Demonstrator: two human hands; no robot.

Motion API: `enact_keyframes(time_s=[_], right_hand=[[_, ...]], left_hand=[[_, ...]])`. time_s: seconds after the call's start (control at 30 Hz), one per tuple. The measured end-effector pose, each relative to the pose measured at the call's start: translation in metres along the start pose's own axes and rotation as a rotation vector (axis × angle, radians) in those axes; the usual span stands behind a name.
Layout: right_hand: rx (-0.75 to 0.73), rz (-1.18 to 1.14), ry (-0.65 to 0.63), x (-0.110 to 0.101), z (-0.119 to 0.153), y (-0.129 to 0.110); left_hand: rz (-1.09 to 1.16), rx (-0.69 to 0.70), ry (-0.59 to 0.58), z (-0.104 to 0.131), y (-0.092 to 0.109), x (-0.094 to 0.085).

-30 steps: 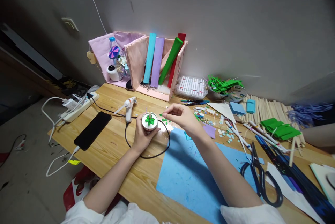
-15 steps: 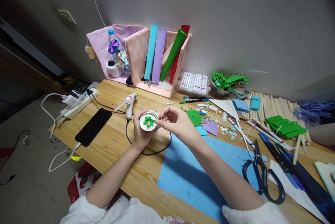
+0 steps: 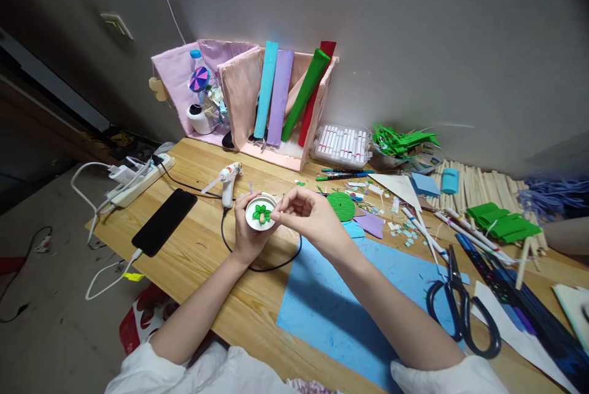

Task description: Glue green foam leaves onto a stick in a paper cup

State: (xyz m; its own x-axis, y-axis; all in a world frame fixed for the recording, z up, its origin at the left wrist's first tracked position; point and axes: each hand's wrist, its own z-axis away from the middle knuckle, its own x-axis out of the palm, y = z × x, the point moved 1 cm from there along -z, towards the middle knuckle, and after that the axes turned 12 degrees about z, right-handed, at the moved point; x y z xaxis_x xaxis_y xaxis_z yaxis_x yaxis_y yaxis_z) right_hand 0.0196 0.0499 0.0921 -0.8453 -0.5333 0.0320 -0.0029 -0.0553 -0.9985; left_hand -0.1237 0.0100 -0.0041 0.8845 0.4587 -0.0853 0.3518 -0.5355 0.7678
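Wooden table (image 3: 202,222): It is under most of the things here. The white cup (image 3: 254,226) is over the wood. I make that cup the middle of my clock.
Blue sheet (image 3: 340,302): It lies flat at 4 o'clock.
Glue gun (image 3: 229,188): It is near, at 10 o'clock.
White cup and leaves: The cup looks light and stiff, and maybe a bit slippery outside. The green leaves (image 3: 257,210) sit inside around a pale nub (image 3: 262,218). They look thin, so a bump could bend them. The best hold is round the outside wall.
Left fingers (image 3: 240,208): The left hand (image 3: 248,242) comes from 7 o'clock and hugs the cup tight.
Right fingertips (image 3: 277,216): The right hand (image 3: 313,222) bends in from 3 o'clock, finger and thumb pinched together by the rim. I cannot tell if they hold anything.
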Motion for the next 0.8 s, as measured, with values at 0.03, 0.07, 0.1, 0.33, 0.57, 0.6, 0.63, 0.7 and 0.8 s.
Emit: enact_keyframes(time_s=[0.03,0.07,0.1,0.33,0.57,0.6,0.63,0.7,0.8], right_hand=[[-0.002,-0.007,0.0,0.0,0.0,0.0001],[-0.001,-0.013,0.0,0.0,0.0,0.0003],[0.001,-0.019,-0.001,0.0001,-0.0001,0.0005],[0.017,-0.028,-0.002,0.0005,-0.0008,0.0031],[0.049,-0.083,-0.027,0.0005,-0.0014,0.004],[0.054,-0.096,-0.032,0.0005,-0.0015,0.0042],[0.057,-0.107,-0.037,0.0006,-0.0016,0.0045],[0.06,-0.128,-0.045,0.0008,-0.0018,0.0049],[0.072,-0.153,-0.053,0.0011,-0.002,0.0051]], left_hand=[[0.003,0.001,0.0,0.0,-0.0001,0.0001],[0.006,0.002,0.001,-0.0001,-0.0001,0.0002],[0.007,0.001,0.001,-0.0001,-0.0003,0.0003],[-0.012,0.01,0.011,-0.0005,0.0001,0.0003],[-0.027,0.021,0.002,-0.0003,-0.001,-0.0006],[-0.035,0.024,0.001,-0.0002,-0.0012,-0.0008],[-0.044,0.026,-0.001,-0.0002,-0.0015,-0.0009],[-0.058,0.03,-0.009,-0.0001,-0.0019,-0.0008],[-0.064,0.043,-0.014,-0.0005,-0.0017,-0.0005]])
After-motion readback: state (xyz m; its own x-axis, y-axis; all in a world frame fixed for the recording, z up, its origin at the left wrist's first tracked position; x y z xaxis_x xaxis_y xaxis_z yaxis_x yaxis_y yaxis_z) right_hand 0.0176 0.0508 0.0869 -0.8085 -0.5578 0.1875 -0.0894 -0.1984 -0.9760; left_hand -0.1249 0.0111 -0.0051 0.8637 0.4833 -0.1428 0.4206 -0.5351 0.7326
